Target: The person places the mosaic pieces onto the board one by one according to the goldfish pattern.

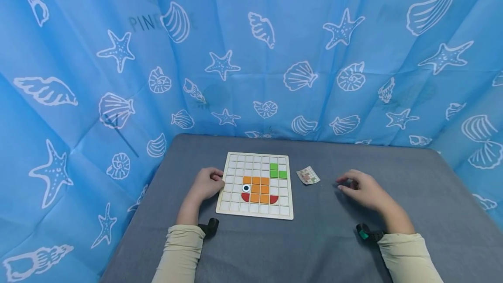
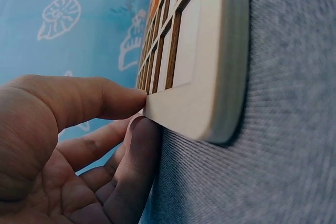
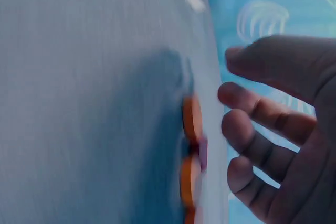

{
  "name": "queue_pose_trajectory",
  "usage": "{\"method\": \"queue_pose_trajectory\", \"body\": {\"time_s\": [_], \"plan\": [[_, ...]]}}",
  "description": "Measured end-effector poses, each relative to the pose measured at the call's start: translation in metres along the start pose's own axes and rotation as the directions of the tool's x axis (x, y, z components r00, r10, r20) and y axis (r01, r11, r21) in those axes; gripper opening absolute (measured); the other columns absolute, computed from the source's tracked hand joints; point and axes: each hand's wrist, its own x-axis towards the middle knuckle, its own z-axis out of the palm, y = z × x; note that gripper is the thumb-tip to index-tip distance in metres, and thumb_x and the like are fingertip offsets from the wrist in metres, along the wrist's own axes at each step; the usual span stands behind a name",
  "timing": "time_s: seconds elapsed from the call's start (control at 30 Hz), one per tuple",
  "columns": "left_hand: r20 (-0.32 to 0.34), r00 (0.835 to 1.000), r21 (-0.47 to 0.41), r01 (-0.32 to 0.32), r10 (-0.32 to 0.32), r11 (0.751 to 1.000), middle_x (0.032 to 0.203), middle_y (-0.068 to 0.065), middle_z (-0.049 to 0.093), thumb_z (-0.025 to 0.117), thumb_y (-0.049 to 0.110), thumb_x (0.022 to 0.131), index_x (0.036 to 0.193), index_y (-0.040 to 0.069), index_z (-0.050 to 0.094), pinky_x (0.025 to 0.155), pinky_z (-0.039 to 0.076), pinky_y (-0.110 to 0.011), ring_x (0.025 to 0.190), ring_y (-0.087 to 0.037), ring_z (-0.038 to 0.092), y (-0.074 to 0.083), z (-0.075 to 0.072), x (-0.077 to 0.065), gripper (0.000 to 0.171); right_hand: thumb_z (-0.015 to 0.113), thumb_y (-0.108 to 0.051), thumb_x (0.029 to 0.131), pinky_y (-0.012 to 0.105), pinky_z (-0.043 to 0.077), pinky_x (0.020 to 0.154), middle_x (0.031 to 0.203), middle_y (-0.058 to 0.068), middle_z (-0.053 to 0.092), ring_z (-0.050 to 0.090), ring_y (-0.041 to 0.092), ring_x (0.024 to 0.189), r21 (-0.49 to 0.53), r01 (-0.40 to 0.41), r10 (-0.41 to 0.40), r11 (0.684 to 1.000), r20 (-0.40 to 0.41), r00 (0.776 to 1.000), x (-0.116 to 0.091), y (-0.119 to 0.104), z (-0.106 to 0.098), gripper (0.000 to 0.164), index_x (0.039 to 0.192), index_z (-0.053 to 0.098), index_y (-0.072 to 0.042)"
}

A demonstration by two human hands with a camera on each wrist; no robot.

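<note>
A pale wooden grid board lies flat on the table. On it sit several orange squares, a round eye piece, two rounded red pieces and several green squares. At the board's left edge, my left hand pinches the frame between thumb and finger. My right hand hovers over the table to the right, fingers loosely bent, holding nothing. Beside it in the right wrist view, blurred orange pieces and a pinkish piece lie on the cloth; the head view does not show them.
Between the board and my right hand lies a small printed card with a grid picture. A grey cloth covers the table. Behind and at the left hangs a blue curtain with white shells and starfish.
</note>
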Motion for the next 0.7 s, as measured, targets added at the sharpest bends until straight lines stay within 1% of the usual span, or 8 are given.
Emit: {"method": "queue_pose_trajectory", "body": {"time_s": [0.17, 0.37, 0.5, 0.7], "plan": [[-0.002, 1.000, -0.004, -0.001, 0.001, 1.000, 0.097, -0.010, 0.068, 0.070, 0.009, 0.092, 0.120, 0.002, 0.074, 0.071, 0.048, -0.033, 0.082, -0.022, 0.061, 0.000, 0.000, 0.000, 0.029, 0.070, -0.004, 0.099, 0.029, 0.043, 0.065, 0.111, 0.014, 0.071, 0.050, 0.011, 0.078, -0.034, -0.053, 0.054, 0.998, 0.025, 0.998, -0.012, 0.020, -0.012, 0.018, 0.114, 0.077, -0.002], [0.000, 1.000, -0.002, 0.006, -0.006, 1.000, 0.097, -0.010, 0.068, 0.071, 0.009, 0.092, 0.120, 0.002, 0.074, 0.072, 0.048, -0.033, 0.083, -0.022, 0.061, -0.001, 0.000, -0.001, 0.029, 0.069, -0.004, 0.097, 0.028, 0.044, 0.064, 0.114, 0.017, 0.070, 0.051, 0.012, 0.078, -0.047, -0.087, 0.089, 0.995, 0.042, 0.995, -0.016, 0.033, -0.016, 0.021, 0.116, 0.077, -0.001], [0.005, 1.000, -0.006, 0.009, -0.009, 1.000, 0.097, -0.010, 0.068, 0.070, 0.009, 0.092, 0.120, 0.003, 0.074, 0.073, 0.048, -0.033, 0.083, -0.022, 0.061, -0.001, 0.001, 0.001, 0.029, 0.069, -0.004, 0.097, 0.028, 0.044, 0.061, 0.113, 0.019, 0.069, 0.050, 0.012, 0.076, -0.060, -0.103, 0.106, 0.993, 0.047, 0.993, -0.016, 0.036, -0.016, 0.024, 0.119, 0.076, 0.002], [0.006, 1.000, -0.017, 0.015, -0.014, 1.000, 0.098, -0.010, 0.068, 0.069, 0.009, 0.092, 0.120, 0.003, 0.074, 0.073, 0.048, -0.034, 0.084, -0.023, 0.061, -0.002, 0.000, 0.003, 0.029, 0.074, -0.008, 0.097, 0.028, 0.043, 0.062, 0.107, 0.014, 0.070, 0.051, 0.013, 0.076, -0.065, -0.110, 0.113, 0.992, 0.041, 0.993, -0.013, 0.033, -0.015, 0.022, 0.116, 0.076, 0.002]]}}
